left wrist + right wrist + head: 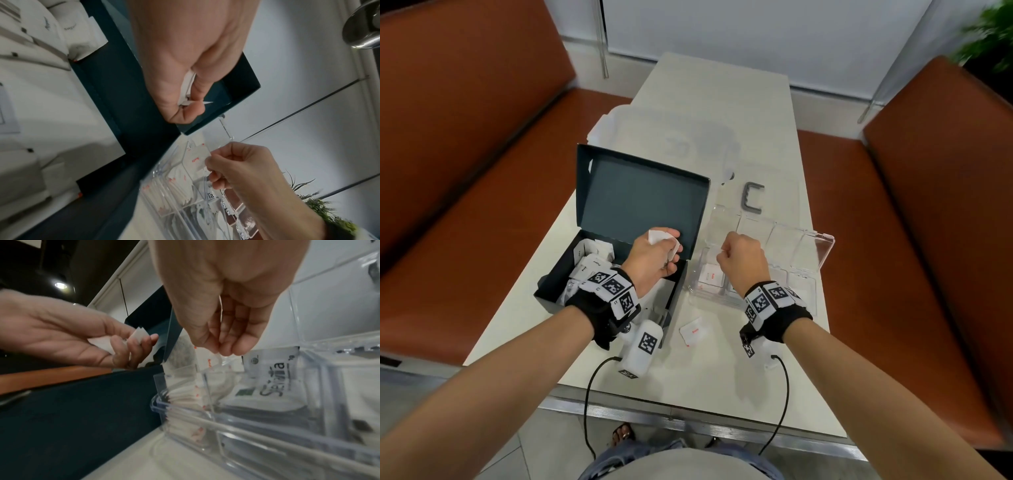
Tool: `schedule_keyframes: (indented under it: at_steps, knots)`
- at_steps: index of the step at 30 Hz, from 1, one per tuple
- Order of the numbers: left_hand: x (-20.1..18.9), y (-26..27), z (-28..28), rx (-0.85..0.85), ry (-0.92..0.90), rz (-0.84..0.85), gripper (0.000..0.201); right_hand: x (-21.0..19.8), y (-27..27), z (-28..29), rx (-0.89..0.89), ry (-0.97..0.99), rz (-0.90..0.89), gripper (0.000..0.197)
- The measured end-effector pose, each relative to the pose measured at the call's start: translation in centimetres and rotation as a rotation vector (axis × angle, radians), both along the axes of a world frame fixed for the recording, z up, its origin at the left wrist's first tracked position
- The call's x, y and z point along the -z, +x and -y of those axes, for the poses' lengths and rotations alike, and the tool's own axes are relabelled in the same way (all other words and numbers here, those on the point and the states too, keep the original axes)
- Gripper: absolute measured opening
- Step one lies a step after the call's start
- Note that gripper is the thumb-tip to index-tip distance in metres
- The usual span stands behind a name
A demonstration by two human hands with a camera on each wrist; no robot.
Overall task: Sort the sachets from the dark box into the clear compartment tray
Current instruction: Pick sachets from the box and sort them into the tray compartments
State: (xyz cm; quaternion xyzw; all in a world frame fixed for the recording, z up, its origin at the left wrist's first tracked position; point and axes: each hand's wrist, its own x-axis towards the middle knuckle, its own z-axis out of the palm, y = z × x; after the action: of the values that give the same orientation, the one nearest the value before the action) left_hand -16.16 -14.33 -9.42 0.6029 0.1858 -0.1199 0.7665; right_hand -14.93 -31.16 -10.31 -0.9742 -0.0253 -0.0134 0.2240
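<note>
The dark box (558, 270) lies open left of centre, its lid (640, 192) tipped back and several white sachets (592, 263) heaped in its left half. Over the box's right side my left hand (671, 250) grips a few white sachets (659, 236), which also show in the wrist views (188, 91) (139, 335). To the right stands the clear compartment tray (822, 250). My right hand (722, 255) hovers over its near-left compartment, pinching a white sachet with red print (197, 160) (216, 356). Red-printed sachets (710, 277) lie stacked below it; a neighbouring compartment holds a Stevia sachet (273, 369).
One loose red-printed sachet (693, 330) lies on the table in front of the tray. A white marker-tagged device (643, 346) sits by the box's near corner, with cables over the table edge. A grey C-shaped clip (754, 198) and clear plastic (671, 137) lie farther back. Orange benches (465, 137) flank the table.
</note>
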Motion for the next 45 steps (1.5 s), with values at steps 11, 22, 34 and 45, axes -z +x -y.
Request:
schedule_keyframes:
  at_steps: [11, 22, 34, 45]
  knots:
    - [0.3, -0.3, -0.6, 0.007, -0.024, -0.011, 0.017, 0.9, 0.6, -0.3, -0.133, -0.206, 0.051, 0.016]
    - [0.1, -0.6, -1.0, -0.002, -0.033, -0.021, 0.018, 0.0, -1.0, -0.1, -0.236, 0.065, 0.183, 0.016]
    - [0.0, -1.5, -1.1, -0.034, -0.036, -0.047, 0.017, 3.5, -5.7, -1.5, -0.691, -0.302, -0.362, 0.036]
    - [-0.2, -1.9, -1.2, -0.031, -0.027, -0.037, 0.018, 3.9, -5.8, -1.2, -0.629, -0.249, -0.389, 0.028]
